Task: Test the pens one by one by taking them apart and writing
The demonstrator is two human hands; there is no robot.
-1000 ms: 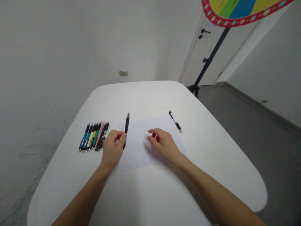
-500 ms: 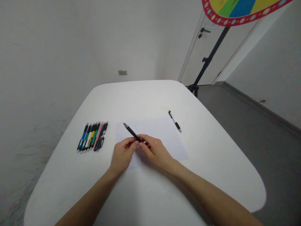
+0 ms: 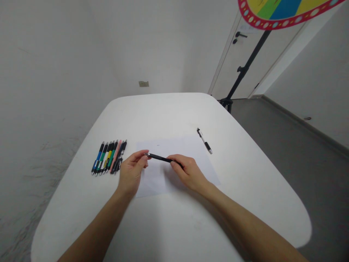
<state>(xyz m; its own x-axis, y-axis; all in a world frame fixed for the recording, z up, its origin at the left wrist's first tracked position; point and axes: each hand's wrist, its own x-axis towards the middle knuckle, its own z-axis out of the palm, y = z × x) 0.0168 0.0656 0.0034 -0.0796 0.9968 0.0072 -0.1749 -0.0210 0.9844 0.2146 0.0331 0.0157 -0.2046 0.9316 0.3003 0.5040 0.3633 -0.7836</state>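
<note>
A black pen [image 3: 160, 158] is held nearly level above a white sheet of paper [image 3: 174, 145]. My right hand [image 3: 189, 171] is closed on the pen's right end. The silver tip at the other end sits between the thumb and fingers of my left hand [image 3: 132, 171], which are pinched on it. Left of the paper lies a row of several pens [image 3: 109, 157], blue, green, white, yellow, pink and black, side by side. A white and black pen [image 3: 204, 140] rests by the paper's upper right edge.
The white table [image 3: 163, 112] has rounded corners. Behind its right far corner stands a black stand [image 3: 247, 67] carrying a colourful wheel [image 3: 283, 14]. A door [image 3: 261, 54] and walls are further back.
My hands have moved apart, the left one leftward to the pen's silver tip. The pen has swung from slanting to nearly level, and my right hand remains on its other end.
</note>
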